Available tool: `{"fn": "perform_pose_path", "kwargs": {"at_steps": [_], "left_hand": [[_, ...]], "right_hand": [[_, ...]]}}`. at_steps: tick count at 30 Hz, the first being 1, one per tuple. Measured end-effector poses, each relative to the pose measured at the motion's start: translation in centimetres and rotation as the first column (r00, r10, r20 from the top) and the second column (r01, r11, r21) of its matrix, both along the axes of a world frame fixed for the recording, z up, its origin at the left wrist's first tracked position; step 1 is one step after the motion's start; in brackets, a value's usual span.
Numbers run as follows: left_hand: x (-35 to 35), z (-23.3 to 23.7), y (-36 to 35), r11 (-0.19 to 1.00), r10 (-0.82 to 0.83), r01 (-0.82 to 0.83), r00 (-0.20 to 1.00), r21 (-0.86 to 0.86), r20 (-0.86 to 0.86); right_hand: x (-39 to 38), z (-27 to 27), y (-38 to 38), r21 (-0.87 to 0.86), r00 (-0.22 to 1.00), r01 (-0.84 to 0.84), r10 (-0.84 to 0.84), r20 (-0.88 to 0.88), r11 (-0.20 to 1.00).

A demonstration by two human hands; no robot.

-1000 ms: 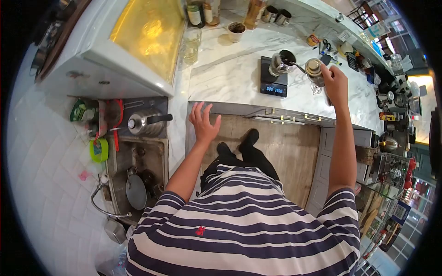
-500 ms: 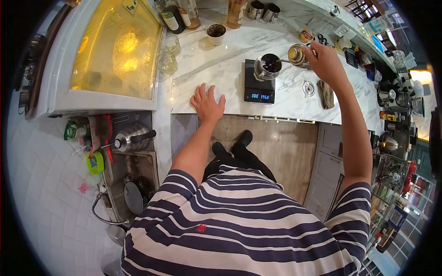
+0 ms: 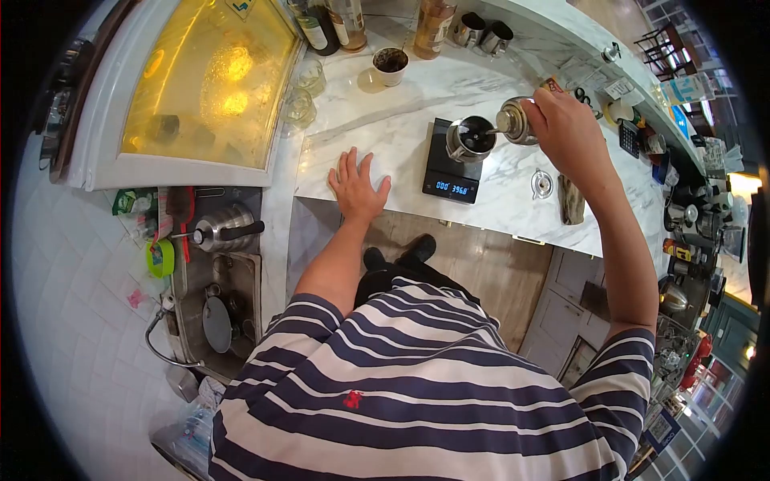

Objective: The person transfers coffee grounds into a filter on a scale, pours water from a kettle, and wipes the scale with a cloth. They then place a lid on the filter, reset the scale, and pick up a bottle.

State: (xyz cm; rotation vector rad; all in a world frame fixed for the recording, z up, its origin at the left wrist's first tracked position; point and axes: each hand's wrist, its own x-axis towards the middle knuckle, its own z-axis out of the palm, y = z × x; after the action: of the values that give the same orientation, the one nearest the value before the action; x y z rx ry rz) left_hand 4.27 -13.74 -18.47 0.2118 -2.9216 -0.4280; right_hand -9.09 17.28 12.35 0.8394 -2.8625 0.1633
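Observation:
My right hand (image 3: 568, 136) is closed on the handle of a small metal kettle (image 3: 514, 122). The kettle's thin spout points over a metal-rimmed vessel (image 3: 471, 139) with dark contents. That vessel stands on a black scale (image 3: 451, 174) whose blue display is lit. My left hand (image 3: 358, 186) lies flat on the marble counter (image 3: 385, 108), fingers spread, holding nothing. A round metal strainer-like piece (image 3: 542, 184) and a folded brown cloth (image 3: 572, 200) lie to the right of the scale.
Behind are a cup with dark residue (image 3: 391, 66), glasses (image 3: 299, 106), bottles (image 3: 434, 28) and metal pitchers (image 3: 496, 38). At left, a yellow-lit glass-fronted cabinet (image 3: 210, 88) stands above a sink (image 3: 180, 321) with a larger kettle (image 3: 220, 228) nearby.
The view has shifted and tilted slightly. The kettle has come a little closer to the vessel, its spout now at the rim. My left hand remains flat on the counter.

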Motion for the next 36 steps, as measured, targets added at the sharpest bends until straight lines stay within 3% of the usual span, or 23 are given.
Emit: {"fn": "perform_pose_path", "kwargs": {"at_steps": [26,36], "left_hand": [[0.0,0.3,0.1,0.999,0.030,-0.030,1.000,0.019,0.000],[0.0,0.0,0.0,0.999,0.035,-0.035,0.999,0.019,0.001]], "right_hand": [[-0.8,3.7,1.1,0.007,0.990,-0.087,0.087,-0.112,0.996],[-0.9,3.3,-0.6,0.015,0.993,-0.092,0.093,-0.067,0.996]]}}
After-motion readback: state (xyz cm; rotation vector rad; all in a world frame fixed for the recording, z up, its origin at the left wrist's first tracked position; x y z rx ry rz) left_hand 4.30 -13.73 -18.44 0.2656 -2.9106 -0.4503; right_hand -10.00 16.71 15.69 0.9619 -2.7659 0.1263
